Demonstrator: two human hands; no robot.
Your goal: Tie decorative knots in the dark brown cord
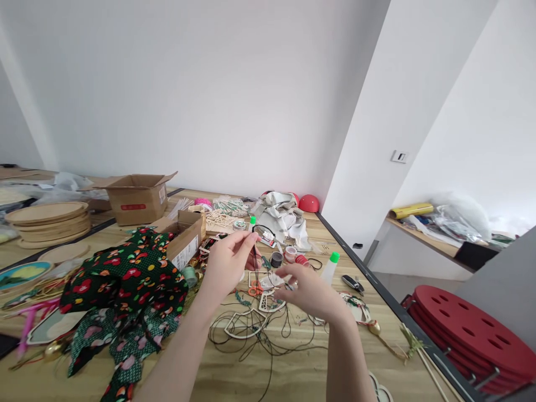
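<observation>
My left hand (228,262) is raised over the wooden table (234,374), its fingertips pinched on a thin dark cord (254,257) that hangs down. My right hand (307,290) is lower and to the right, fingers pinched on a small pale piece with the cord's lower end. Below both hands lie tangled dark cords (259,335), pale wooden cut-out shapes (245,324) and orange-handled scissors (254,289).
A green floral cloth (125,279) lies at left beside open cardboard boxes (136,195) and stacked wooden discs (48,220). A green-capped glue bottle (330,267), tape rolls and a white cloth (282,218) sit beyond. Red perforated discs (469,329) lie off the table's right edge.
</observation>
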